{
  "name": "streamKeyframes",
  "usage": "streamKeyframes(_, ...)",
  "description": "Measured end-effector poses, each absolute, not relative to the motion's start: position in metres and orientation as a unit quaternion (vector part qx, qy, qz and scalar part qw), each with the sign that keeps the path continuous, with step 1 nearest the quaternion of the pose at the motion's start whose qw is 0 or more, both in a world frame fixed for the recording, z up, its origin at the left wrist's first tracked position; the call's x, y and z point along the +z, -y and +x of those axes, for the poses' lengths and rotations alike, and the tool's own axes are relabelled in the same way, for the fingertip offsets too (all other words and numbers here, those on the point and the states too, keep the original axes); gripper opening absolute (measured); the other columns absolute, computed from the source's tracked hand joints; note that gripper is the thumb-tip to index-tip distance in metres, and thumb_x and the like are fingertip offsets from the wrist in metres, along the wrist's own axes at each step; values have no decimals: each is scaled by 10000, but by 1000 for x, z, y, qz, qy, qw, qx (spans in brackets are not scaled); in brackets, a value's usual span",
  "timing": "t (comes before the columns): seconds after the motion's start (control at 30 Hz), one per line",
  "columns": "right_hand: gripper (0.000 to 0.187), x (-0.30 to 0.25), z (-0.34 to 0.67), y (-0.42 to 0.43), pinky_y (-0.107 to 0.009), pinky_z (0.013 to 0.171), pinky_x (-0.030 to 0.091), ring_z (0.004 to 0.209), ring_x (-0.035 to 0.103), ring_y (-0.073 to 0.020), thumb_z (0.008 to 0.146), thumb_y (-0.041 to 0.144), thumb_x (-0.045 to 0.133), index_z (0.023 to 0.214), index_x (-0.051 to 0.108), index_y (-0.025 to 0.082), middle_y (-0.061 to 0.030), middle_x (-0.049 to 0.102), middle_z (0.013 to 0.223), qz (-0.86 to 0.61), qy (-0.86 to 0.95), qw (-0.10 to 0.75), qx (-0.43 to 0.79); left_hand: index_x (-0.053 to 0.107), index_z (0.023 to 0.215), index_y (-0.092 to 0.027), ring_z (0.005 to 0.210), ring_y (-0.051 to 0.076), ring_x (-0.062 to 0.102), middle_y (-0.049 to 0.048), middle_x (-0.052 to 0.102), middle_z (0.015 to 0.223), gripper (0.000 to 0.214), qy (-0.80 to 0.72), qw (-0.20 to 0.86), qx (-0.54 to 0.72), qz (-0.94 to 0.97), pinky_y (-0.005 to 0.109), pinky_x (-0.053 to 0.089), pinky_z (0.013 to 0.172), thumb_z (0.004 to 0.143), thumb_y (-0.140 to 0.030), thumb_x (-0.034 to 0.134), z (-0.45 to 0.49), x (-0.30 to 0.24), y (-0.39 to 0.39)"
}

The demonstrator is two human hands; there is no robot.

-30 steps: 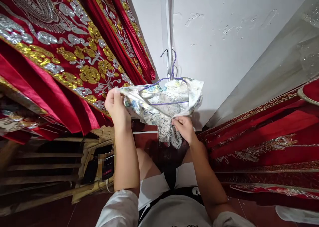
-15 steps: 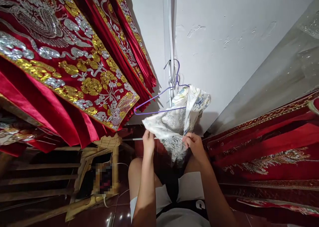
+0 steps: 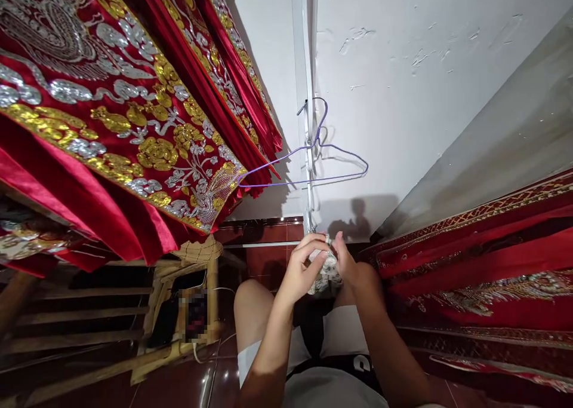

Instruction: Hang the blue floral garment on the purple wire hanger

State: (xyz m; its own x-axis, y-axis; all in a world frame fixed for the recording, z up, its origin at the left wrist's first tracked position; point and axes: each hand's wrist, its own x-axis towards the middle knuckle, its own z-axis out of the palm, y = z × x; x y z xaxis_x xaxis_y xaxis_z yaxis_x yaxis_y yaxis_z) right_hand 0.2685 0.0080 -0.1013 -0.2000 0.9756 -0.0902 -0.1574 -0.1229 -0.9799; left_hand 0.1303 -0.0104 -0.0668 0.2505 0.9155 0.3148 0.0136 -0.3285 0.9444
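Clearly, the pale patterned garment (image 3: 330,267) is off the purple hanger (image 3: 318,138), which hangs at the metal strip; the cloth is bunched small above the lap, and whether it is fully gathered cannot be told. The left hand (image 3: 305,267) curls over it, fingers and thumb closed about the cloth. The right hand (image 3: 346,261) stands beside it, thumb raised; its fingers are too hidden to tell their grip.

Around, from the left: red embroidered cloth (image 3: 156,148), a slatted wooden bench (image 3: 212,291) with a blurred device (image 3: 197,315) near its right edge, dark red floor tiles (image 3: 268,255), a scuffed white wall (image 3: 380,109), sheer grey fabric (image 3: 505,112), and beaded red cloth (image 3: 483,258).
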Motion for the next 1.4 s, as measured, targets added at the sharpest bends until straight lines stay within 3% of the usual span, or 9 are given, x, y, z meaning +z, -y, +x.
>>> streamKeyframes(0.1, 667, -88, 262, -5, -356, 693, 525, 774, 648, -245, 800, 853, 521, 880, 692, 213, -56, 658, 743, -351, 452, 425, 701, 702, 1018, -206, 1270, 294, 578, 134, 634, 1217, 240, -363, 431, 510, 651, 436, 433, 1115, 987, -424, 605, 124, -64, 6)
streamKeyframes(0.2, 364, -70, 273, -5, -307, 672, 490, 713, 601, -193, 679, 498, 832, 818, 681, 197, -19, 653, 752, -322, 552, 344, 688, 622, 1232, -217, 1124, 261, 634, 118, 660, 1177, 358, -368, 472, 466, 652, 382, 509, 1000, 1004, -484, 550, 105, -73, 1)
streamKeyframes(0.37, 112, -29, 306, -29, -259, 596, 369, 615, 465, -134, 736, 200, 673, 671, 582, 205, 30, 537, 630, -418, 683, 407, 440, 691, 903, -169, 775, 191, 603, 29, 676, 842, 366, -375, 527, 252, 720, 273, 500, 733, 991, -494, 548, 71, -101, 17)
streamKeyframes(0.53, 77, -17, 310, -92, -287, 665, 423, 673, 516, -168, 833, 307, 659, 842, 633, 235, 9, 612, 738, -486, 644, 539, 243, 682, 820, -162, 644, 150, 503, -13, 610, 698, 362, -485, 432, 250, 718, 227, 386, 589, 968, -469, 560, 45, -91, 33)
streamKeyframes(0.73, 384, -56, 297, -143, -383, 934, 492, 1064, 657, -268, 858, 335, 671, 1235, 702, 268, -75, 737, 1168, -480, 685, 434, 335, 625, 747, -183, 575, 135, 447, -22, 523, 620, 406, -535, 305, 244, 749, 235, 340, 570, 993, -485, 510, 23, -48, 31)
streamKeyframes(0.93, 295, -71, 325, -128, -316, 766, 473, 800, 645, -211, 959, 409, 548, 1034, 757, 216, -47, 742, 899, -437, 724, 443, 297, 698, 767, -230, 650, 212, 599, 37, 696, 701, 332, -527, 270, 158, 790, 314, 485, 773, 952, -445, 526, -15, -46, 8)
streamKeyframes(1.07, 388, -64, 344, -105, -293, 548, 315, 493, 403, -148, 996, 471, 467, 978, 757, 213, 31, 522, 560, -468, 735, 408, 272, 671, 673, -229, 661, 245, 610, 59, 701, 696, 254, -541, 312, 182, 760, 320, 504, 735, 842, -409, 611, -35, -41, -22)
streamKeyframes(1.23, 361, -52, 355, -86, -285, 536, 276, 489, 366, -134, 973, 493, 486, 913, 727, 231, 36, 523, 568, -494, 729, 403, 246, 631, 731, -211, 1015, 295, 649, 120, 724, 1065, 246, -513, 182, 362, 757, 376, 480, 968, 875, -394, 551, -23, -6, -51)
streamKeyframes(1.4, 331, -41, 360, -80, -275, 567, 311, 530, 476, -156, 942, 521, 524, 895, 707, 249, 25, 551, 555, -542, 740, 334, 219, 573, 799, -205, 1052, 252, 646, 93, 699, 1105, 195, -522, 90, 401, 748, 369, 492, 977, 931, -337, 517, 3, 25, -64)
